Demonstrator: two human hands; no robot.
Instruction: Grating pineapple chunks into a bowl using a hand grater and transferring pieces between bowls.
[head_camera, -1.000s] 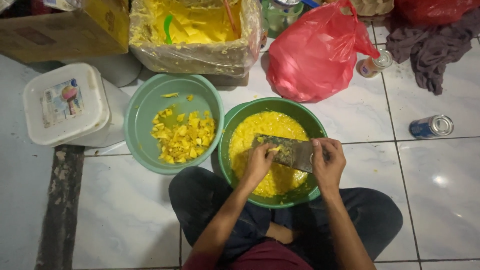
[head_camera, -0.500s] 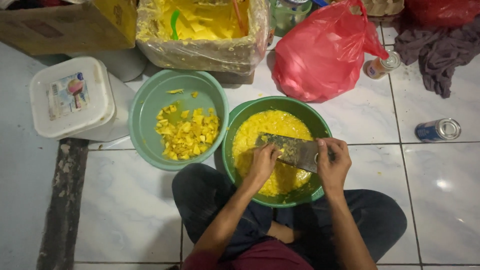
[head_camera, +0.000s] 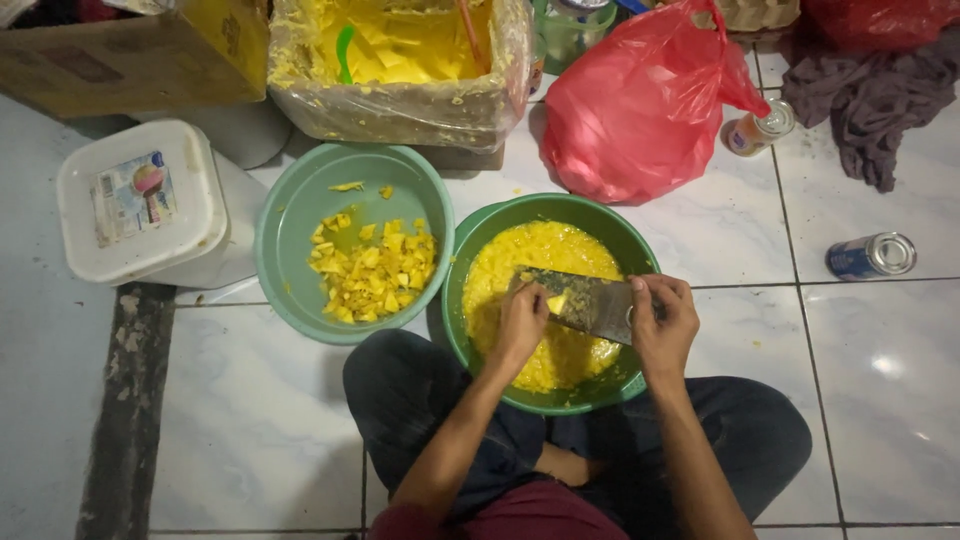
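The person wears dark blue-black trousers (head_camera: 420, 400) and a maroon top (head_camera: 520, 515) just below them; both forearms are bare, with no sleeves, rings or watch.

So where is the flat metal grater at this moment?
In the head view the flat metal grater lies across the dark green bowl of yellow mash, right of centre, held between the left hand and the right hand.

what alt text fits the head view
Seated cross-legged on a tiled floor, a person's left hand presses a yellow chunk against a metal grater steadied by the right hand over a green bowl of yellow gratings.
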